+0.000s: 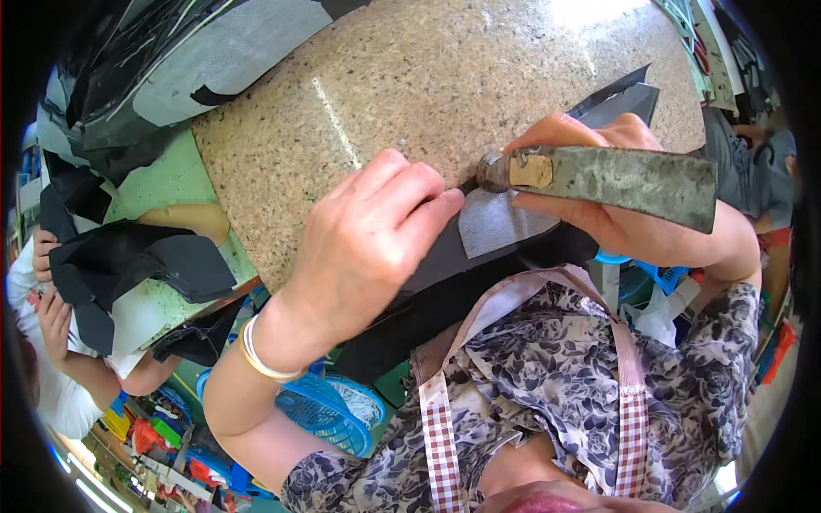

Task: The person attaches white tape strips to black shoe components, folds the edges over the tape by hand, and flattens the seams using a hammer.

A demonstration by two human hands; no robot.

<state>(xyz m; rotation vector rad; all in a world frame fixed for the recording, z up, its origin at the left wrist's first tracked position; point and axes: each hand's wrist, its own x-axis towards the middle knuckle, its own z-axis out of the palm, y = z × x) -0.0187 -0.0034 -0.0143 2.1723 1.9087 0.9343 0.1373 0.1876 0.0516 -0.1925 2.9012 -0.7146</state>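
My right hand (654, 235) is wrapped round a hammer, whose worn grey metal head (633, 181) covers part of the fingers. The round striking face of the hammer is down by the edge of a black sheet piece (440, 256) with a pale grey fabric-like patch (505, 224). Close to the hammer's face, my left hand (368, 231) pinches the edge of this black piece between thumb and fingers. The piece lies on the near edge of a speckled stone slab (410, 85) and hangs partly over it.
More dark sheet material (620, 98) lies on the slab beyond my right hand. A pile of black and grey pieces (205, 64) sits at the far left. Another person's hands (56, 316) hold black pieces (128, 256) there. Blue baskets (321, 410) stand below.
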